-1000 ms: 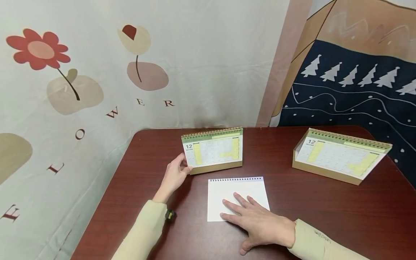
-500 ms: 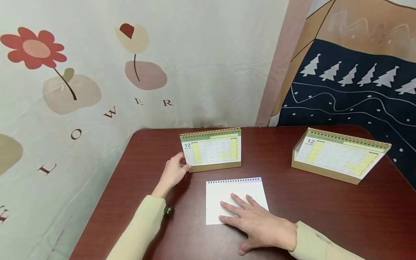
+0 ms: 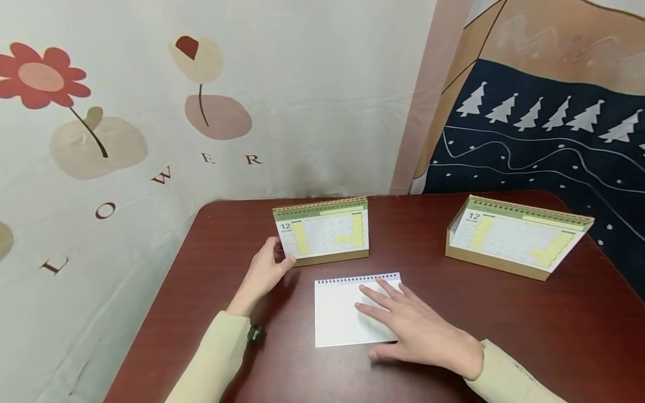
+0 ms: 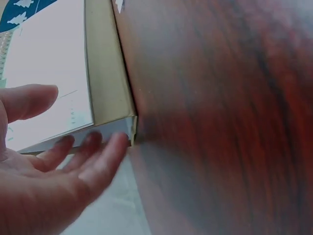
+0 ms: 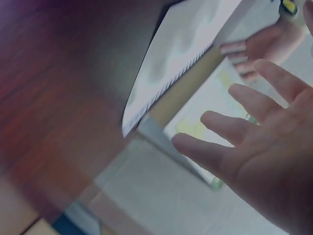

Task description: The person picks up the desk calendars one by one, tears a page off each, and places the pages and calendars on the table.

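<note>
Paper (image 3: 336, 314), white with a row of punched holes, is lying flat on the dark red-brown table (image 3: 211, 240), its holed edge facing a wire-bound desk calendar (image 3: 325, 235) that is standing just beyond it. The calendar is showing a page marked 12, with a green header and yellow columns, above a tan cardboard base (image 3: 332, 257). At the calendar's left end the left hand (image 3: 261, 272) is holding its thumb by the front of the page and its loosely bent fingers by the open side, a gap lying between thumb and fingers; whether they are touching the calendar, the views are leaving unclear. The right hand (image 3: 420, 326) is holding its fingers spread apart over the paper's right part, its thumb hanging past the near edge; contact is likewise impossible to tell. A second desk calendar (image 3: 519, 239), also showing 12, is standing well apart on the right.
</note>
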`<state>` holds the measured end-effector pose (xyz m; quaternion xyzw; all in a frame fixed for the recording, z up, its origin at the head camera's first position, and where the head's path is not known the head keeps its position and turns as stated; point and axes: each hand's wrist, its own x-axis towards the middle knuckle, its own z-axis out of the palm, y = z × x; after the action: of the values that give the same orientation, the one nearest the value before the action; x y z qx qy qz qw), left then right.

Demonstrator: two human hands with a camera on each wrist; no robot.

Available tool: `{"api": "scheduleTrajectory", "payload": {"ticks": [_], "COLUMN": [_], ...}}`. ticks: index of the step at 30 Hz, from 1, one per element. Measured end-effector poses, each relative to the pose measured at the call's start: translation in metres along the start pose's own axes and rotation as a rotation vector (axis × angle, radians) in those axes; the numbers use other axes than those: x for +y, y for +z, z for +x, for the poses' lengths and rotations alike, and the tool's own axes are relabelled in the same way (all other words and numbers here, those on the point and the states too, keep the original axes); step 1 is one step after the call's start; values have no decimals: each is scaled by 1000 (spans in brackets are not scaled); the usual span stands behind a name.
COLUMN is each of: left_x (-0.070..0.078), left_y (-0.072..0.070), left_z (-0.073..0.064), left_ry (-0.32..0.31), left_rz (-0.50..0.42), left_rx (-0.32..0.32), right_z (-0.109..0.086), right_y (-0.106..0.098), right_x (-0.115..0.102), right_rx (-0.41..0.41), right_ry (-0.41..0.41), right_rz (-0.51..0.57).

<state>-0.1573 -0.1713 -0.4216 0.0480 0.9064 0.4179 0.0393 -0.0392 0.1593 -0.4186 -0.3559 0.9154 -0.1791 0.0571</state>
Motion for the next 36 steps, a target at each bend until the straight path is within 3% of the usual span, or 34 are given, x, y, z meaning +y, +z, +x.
{"api": "scheduleTrajectory", "payload": {"ticks": [4,8,15,20,25,30,33,36], "left_x": [1,10,23,37,56,77,91,104], "left_y": [-6,-8,-3,4,18,38,51,65], "left_z": [-10,-22,-35,-42,-47,-52,-55,-58], "left_ry": [21,62,181,304,420,516,558,586], "left_rz": [27,54,38,42,43,27,15,5], "left_rx": [54,151,364,424,418,355,295,227], "right_z": [-9,-21,-48,-73,-97,-115,-125,-134], "right_y": [-11,-25,-53,-73,-90,-103,-107,-108], "right_x": [10,22,41,55,75,94,104,114], "right_rx": [129,262,437,592,812,1017,1088,1096], "right_ry": [50,116,227,316,446,668,804,912], "right_rz": [5,-5,-3,16,14,-32,17,78]}}
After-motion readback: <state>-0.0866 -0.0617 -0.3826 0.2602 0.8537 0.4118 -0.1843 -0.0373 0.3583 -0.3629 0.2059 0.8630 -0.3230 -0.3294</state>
